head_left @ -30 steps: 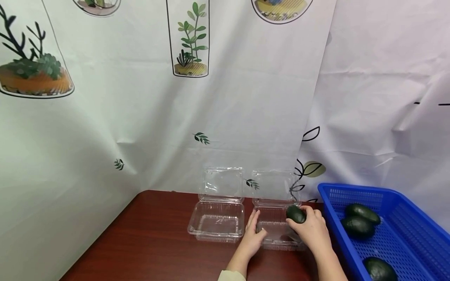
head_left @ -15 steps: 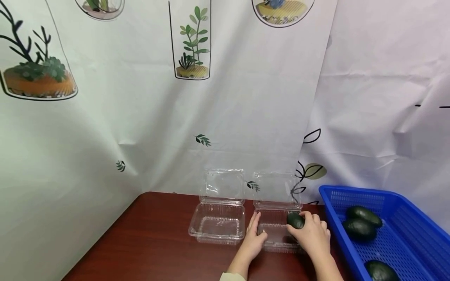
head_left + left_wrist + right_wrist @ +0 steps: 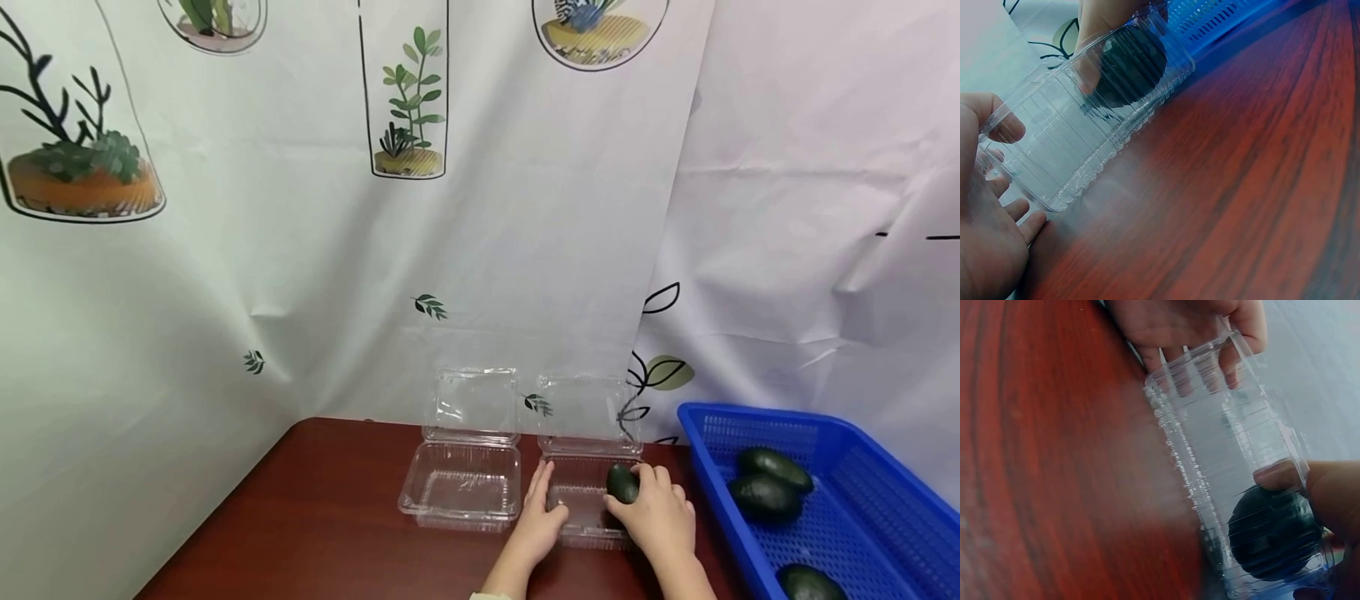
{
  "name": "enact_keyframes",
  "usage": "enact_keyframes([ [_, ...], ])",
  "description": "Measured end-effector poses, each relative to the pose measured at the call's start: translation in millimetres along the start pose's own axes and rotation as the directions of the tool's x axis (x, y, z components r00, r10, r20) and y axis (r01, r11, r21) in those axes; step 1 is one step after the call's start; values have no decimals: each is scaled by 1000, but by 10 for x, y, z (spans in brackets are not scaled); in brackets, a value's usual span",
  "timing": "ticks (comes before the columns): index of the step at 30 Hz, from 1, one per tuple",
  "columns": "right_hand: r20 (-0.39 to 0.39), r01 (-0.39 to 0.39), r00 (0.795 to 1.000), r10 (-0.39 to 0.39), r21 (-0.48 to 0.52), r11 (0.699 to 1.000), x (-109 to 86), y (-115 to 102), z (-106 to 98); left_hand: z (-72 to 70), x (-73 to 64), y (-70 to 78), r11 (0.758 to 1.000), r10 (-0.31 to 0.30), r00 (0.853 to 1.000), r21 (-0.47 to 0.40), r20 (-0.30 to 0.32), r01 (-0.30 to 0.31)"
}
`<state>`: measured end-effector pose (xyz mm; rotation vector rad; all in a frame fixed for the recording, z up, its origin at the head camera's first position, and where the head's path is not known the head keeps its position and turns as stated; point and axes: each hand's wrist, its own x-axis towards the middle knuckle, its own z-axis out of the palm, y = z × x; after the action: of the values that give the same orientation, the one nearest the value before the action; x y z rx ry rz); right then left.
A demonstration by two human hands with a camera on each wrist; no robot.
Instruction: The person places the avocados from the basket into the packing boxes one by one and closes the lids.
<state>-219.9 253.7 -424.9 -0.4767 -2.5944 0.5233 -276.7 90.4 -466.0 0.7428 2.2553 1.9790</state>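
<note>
A dark green avocado (image 3: 622, 484) is inside the right-hand clear plastic container (image 3: 579, 500), at its right end. My right hand (image 3: 660, 518) grips this avocado between thumb and fingers, reaching in over the rim. Through the ribbed wall in the left wrist view, the avocado (image 3: 1132, 65) appears low in the container. At the container's left end, my left hand (image 3: 536, 523) holds the side wall. The left wrist view has its thumb (image 3: 1009, 128) over the rim and its other fingers outside. The container's hinged lid (image 3: 585, 410) stands raised behind.
A second clear container (image 3: 461, 493) with its lid raised stands to the left. On the right is a blue plastic basket (image 3: 862, 517) with more avocados (image 3: 765, 497) in it. Patterned white cloth (image 3: 510, 250) hangs behind the red-brown wooden table (image 3: 322, 517).
My right hand has lowered the avocado from above the rim into the container's right end, and the avocado has turned slightly. My left hand keeps its hold. The head view has shifted a little.
</note>
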Motion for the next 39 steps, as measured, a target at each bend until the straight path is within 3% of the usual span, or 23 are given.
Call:
enact_keyframes([
  [10, 3, 2, 1000, -2, -9, 1000, -15, 6, 37, 0, 2, -21, 1000, -2, 1000, -5, 9, 2],
  [22, 96, -25, 995, 26, -11, 1000, 13, 19, 55, 6, 2, -24, 1000, 19, 1000, -4, 11, -19],
  [39, 94, -14, 995, 15, -13, 1000, 22, 29, 78, -8, -3, -26, 1000, 16, 1000, 6, 26, -16],
])
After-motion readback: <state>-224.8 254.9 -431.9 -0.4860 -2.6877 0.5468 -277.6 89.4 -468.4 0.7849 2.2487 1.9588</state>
